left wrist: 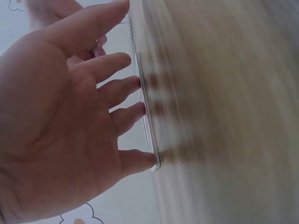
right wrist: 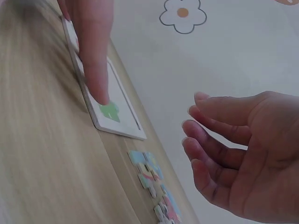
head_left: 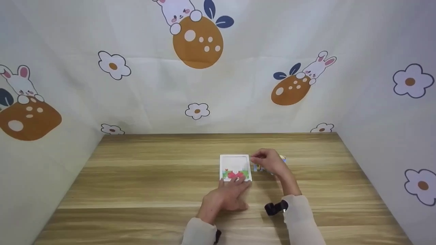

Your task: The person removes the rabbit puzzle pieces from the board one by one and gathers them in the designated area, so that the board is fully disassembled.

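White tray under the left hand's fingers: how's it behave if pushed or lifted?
The white tray looks thin and straight-edged: probably stiff, likely light. Lying flat on the table, it should slide rather than tip. The left hand, touching its near edge, might restrain sliding.

- Board (head_left: 235, 164) flat on bench (head_left: 136, 170), near its middle.
- Puzzle pieces (right wrist: 145, 171) on bench, just right of board, in a cluster.
- Left hand (head_left: 227, 195) before board, fingertips on its near side.
- Right hand (head_left: 270, 161) over pieces, right of board, farther back than left hand.
- Curtain (head_left: 153, 88) behind bench, also along left and right sides.
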Demonstrator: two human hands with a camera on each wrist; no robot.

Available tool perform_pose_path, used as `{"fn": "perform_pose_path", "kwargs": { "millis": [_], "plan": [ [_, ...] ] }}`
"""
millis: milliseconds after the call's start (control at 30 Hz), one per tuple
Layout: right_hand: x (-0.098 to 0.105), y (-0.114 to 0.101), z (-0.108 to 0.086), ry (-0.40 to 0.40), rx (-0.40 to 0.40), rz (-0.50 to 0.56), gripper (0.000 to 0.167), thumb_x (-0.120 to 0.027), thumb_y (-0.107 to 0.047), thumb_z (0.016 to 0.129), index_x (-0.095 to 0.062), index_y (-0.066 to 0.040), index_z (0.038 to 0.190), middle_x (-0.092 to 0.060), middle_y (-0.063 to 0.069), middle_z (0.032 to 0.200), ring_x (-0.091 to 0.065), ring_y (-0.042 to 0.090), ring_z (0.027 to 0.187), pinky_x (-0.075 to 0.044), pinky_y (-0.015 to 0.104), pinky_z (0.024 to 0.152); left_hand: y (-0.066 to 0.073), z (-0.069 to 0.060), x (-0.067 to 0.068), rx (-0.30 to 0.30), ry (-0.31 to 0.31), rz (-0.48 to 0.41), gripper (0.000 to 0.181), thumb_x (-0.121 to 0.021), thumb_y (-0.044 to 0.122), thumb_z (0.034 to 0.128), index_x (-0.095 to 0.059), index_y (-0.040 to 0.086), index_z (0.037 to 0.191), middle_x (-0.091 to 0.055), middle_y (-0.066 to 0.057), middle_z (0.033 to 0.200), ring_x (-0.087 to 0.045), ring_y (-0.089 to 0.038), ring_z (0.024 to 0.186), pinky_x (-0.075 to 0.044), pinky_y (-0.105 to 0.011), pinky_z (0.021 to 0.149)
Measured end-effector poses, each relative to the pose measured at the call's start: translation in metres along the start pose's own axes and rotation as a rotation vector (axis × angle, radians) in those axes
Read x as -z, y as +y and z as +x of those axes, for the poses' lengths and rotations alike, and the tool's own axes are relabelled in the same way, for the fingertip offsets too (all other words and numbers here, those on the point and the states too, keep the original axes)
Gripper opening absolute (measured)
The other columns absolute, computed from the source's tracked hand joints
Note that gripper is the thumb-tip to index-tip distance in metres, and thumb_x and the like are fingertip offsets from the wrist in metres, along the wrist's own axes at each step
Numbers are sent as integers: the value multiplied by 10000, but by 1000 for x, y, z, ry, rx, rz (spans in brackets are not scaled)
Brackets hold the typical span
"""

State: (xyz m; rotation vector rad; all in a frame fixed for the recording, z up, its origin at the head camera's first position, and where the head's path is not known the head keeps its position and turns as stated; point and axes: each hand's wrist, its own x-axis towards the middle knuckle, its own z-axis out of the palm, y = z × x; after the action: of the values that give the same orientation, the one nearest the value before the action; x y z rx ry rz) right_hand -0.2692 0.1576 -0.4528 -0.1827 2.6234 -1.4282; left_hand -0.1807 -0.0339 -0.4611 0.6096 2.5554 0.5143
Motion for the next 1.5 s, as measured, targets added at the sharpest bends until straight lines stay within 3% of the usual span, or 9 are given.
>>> {"fn": "perform_pose_path", "kwargs": {
  "millis": [333, 600, 933, 1100, 1367, 1500],
  "plan": [
    [-29, -11, 6, -93, 35, 4, 124, -680, -169, 952, -761, -109, 1024, -735, 44, 1021, -646, 167, 952, -532, 297, 851, 2, 2, -1, -8, -18, 12, 793, -683, 413, 915, -292, 262, 1588, -173, -5, 1697, -106, -215, 1584, -60, -612, 1259],
    [-47, -11, 12, -179, 40, 16, 162, -666, -154, 958, -765, -111, 1079, -729, 46, 1055, -617, 164, 937, -484, 233, 771, 3, 1, 1, -6, -16, 24, 764, -692, 399, 910, -336, 266, 1572, -161, -15, 1700, -104, -209, 1584, -69, -613, 1259],
    [-55, -5, 20, -298, 5, 54, 188, -642, -68, 957, -744, -77, 1115, -717, 66, 976, -609, 120, 770, -495, 211, 664, -1, -2, 1, -11, 10, 37, 767, -702, 394, 886, -361, 264, 1561, -151, 11, 1699, -123, -222, 1580, -72, -618, 1255],
    [-56, -10, 20, -327, -33, 21, 213, -634, -18, 940, -751, -77, 1108, -720, 50, 952, -615, 118, 788, -502, 211, 674, -1, -2, 1, -9, 0, 28, 761, -696, 398, 890, -360, 273, 1561, -167, 12, 1697, -122, -216, 1580, -77, -609, 1259],
    [-57, -16, 20, -349, 10, -10, 164, -643, 12, 926, -754, -9, 1045, -736, 87, 918, -612, 106, 750, -498, 202, 655, -3, -1, 0, -25, -12, 7, 769, -696, 376, 889, -352, 261, 1566, -166, -2, 1699, -119, -218, 1581, -72, -608, 1260],
    [-59, -16, 21, -342, 9, -25, 147, -652, -3, 924, -763, -26, 1019, -727, 58, 888, -600, 107, 735, -483, 198, 633, -4, -1, 0, -25, -9, 10, 774, -693, 407, 889, -349, 262, 1567, -161, -1, 1700, -120, -213, 1581, -77, -611, 1258]
  ]
}}
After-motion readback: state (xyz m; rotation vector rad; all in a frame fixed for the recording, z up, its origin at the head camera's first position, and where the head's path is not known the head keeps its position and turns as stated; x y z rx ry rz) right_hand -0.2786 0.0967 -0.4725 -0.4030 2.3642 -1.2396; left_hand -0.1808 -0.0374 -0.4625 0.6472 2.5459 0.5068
